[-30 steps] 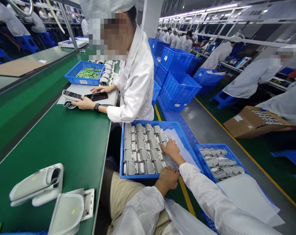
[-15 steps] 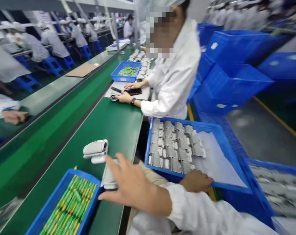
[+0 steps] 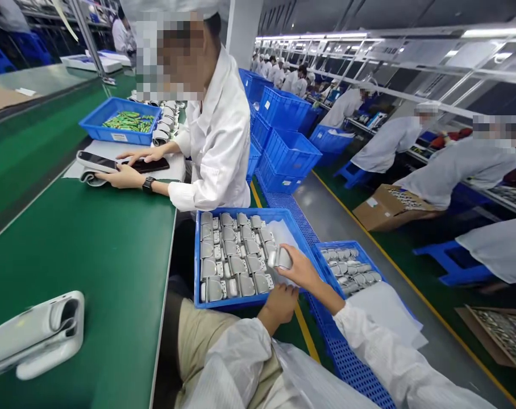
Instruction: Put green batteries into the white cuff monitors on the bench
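Note:
My right hand (image 3: 300, 267) is closed around a wrist blood-pressure monitor (image 3: 280, 258), grey and white with a curled cuff. It is over the right part of a blue crate (image 3: 236, 305), beside rows of similar monitors (image 3: 230, 247). At the crate's near right corner, my left hand (image 3: 280, 304) has its fingers curled on the rim; the fingertips are partly hidden. On the green table, another monitor (image 3: 40, 335) with a rolled cuff lies at the lower left, apart from both hands.
Across the table corner a co-worker (image 3: 215, 130) holds a white device (image 3: 96, 162) by a dark phone-like object (image 3: 149, 165). A blue bin (image 3: 121, 136) there contains green batteries. Right of my crate stands another filled crate (image 3: 320, 250). Blue crates (image 3: 286, 108) are stacked behind.
My view has swung right. My right hand has gone from open above the table to the crate, where it now grips a monitor. My left hand stays at the crate's near edge.

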A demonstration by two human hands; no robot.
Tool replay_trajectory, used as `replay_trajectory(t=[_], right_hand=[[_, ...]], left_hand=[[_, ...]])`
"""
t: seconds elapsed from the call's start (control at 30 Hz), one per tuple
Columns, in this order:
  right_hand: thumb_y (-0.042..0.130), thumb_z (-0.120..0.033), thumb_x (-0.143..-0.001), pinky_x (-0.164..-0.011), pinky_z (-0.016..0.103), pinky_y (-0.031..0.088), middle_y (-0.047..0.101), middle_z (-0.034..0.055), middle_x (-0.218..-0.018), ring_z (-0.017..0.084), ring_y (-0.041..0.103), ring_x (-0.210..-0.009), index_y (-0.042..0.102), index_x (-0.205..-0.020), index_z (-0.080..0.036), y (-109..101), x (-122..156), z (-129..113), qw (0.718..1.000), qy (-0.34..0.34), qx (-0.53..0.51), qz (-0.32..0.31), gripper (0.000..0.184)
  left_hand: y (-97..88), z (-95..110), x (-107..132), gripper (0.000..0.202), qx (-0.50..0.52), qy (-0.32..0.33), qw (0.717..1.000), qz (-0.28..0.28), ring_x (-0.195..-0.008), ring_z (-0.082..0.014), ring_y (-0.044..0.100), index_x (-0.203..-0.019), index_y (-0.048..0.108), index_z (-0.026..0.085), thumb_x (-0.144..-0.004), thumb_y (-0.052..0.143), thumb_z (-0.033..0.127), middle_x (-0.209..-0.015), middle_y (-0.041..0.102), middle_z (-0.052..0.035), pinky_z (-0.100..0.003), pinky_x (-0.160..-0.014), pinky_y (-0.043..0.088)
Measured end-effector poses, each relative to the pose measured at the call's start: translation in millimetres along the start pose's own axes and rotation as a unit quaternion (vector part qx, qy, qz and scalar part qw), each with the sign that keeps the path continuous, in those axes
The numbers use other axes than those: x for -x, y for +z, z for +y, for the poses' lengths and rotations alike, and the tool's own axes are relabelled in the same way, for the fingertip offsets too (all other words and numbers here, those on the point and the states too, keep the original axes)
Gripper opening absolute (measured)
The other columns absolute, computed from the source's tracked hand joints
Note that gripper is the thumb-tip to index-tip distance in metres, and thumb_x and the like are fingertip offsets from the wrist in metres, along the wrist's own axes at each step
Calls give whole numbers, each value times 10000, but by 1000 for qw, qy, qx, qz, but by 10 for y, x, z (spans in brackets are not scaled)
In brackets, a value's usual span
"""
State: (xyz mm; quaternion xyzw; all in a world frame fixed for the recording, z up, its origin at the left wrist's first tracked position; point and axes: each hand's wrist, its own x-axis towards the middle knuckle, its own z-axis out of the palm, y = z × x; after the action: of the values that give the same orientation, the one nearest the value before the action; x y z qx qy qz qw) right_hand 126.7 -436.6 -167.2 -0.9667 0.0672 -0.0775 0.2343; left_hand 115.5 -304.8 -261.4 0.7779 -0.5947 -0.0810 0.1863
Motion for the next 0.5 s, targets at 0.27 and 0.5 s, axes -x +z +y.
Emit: replay_trajectory(t=[0.27, 0.5], right_hand=[[682, -279, -866, -1073, 412, 541, 519, 148, -1602, 328, 626, -1358, 427, -1597, -219, 324, 44, 790, 984, -33, 61, -162, 777], [708, -305, -917, -1006, 411, 566, 472, 171, -1583, 331, 675, -1231, 413, -1615, -237, 320, 16, 875, 971, -74, 75, -214, 761]], left_hand=[[-88, 175, 38, 149, 19, 114, 993, 9, -1059, -241, 645, -1073, 725, 191, -1010, 596, 230, -1055, 755, -87, -390, -901, 477], [-162, -141, 94, 222, 29, -124, 990, 61, -1106, -305, 626, -1162, 685, 146, -975, 565, 162, -1131, 718, -146, -449, -958, 462]])
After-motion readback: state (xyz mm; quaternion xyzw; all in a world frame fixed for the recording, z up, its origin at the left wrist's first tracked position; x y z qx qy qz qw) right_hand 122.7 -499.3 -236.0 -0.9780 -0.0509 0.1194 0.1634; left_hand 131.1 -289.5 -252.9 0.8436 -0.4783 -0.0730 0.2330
